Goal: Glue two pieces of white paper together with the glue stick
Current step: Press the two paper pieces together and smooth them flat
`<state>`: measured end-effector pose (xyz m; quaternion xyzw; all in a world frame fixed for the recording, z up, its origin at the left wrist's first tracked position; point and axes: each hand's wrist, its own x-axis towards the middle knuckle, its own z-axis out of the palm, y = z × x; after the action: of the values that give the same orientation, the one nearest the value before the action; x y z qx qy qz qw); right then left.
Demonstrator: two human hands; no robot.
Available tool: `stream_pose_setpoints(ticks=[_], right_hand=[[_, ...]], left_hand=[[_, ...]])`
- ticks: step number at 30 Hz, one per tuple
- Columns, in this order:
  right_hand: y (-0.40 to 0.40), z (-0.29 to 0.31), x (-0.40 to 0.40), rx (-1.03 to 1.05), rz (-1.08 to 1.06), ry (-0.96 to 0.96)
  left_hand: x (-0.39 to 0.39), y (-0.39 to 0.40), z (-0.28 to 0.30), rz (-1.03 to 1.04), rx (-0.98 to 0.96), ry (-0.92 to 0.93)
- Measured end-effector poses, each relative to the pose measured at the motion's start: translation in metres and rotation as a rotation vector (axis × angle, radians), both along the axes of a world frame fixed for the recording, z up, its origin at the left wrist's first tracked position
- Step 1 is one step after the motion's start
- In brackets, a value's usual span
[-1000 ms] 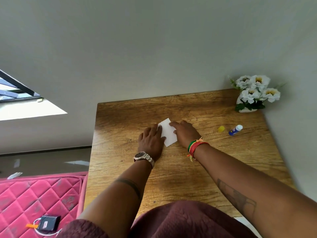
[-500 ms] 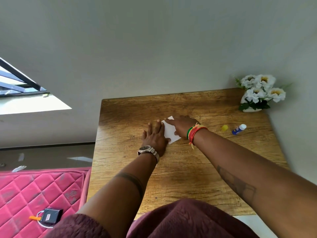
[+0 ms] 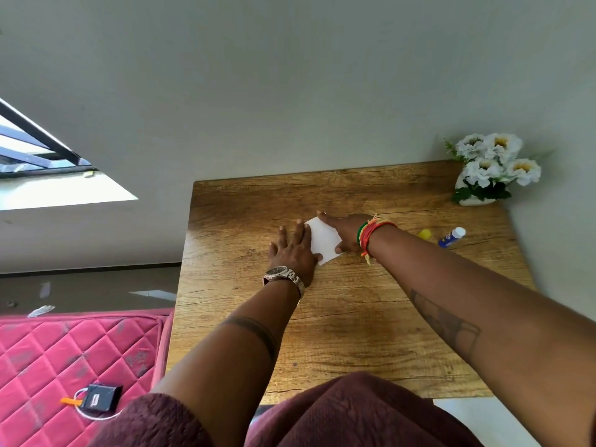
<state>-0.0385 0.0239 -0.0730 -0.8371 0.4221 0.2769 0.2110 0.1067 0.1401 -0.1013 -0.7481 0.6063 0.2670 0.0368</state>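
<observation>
Head: paper (image 3: 323, 240) flat between both hands' grip.

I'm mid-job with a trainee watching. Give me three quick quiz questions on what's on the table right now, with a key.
1. True or false: the glue stick is in the right hand.
2. What do both hands press on? A) vase B) white paper C) yellow cap
3. Fill in: the left hand lies flat on the paper's ____ edge.

Key: 1 false, it lies on the table to the right, cap off. 2 B. 3 left.
</observation>
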Motion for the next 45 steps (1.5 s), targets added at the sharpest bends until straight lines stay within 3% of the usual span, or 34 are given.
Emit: stream_pose_setpoints(ticks=[11, 18, 21, 25, 34, 37, 41, 45], right_hand=[[0.021, -0.012, -0.016, -0.060, -0.190, -0.101], [0.041, -0.002, 0.001, -0.126, -0.278, -0.001], [0.062, -0.013, 0.009, -0.403, -0.255, -0.163], [0.072, -0.040, -0.001, -0.342, -0.321, -0.270], [0.076, -0.045, -0.003, -0.376, -0.474, -0.309], [0.085, -0.045, -0.020, -0.417, -0.435, -0.378], [0.116, -0.051, -0.040, -0.474, -0.217, -0.377], [0.128, -0.053, -0.039, -0.466, -0.277, -0.338]], left_hand=[[0.003, -0.014, 0.020, -0.120, 0.032, -0.091], [-0.001, -0.015, 0.019, -0.155, 0.053, -0.101], [0.003, -0.016, 0.015, -0.188, 0.063, -0.110], [0.006, -0.017, 0.013, -0.187, 0.090, -0.120], [0.005, -0.015, 0.020, -0.171, 0.134, -0.075], [0.004, -0.015, 0.022, -0.160, 0.140, -0.061], [0.003, -0.015, 0.017, -0.160, 0.135, -0.051], [0.003, -0.016, 0.018, -0.154, 0.145, -0.050]])
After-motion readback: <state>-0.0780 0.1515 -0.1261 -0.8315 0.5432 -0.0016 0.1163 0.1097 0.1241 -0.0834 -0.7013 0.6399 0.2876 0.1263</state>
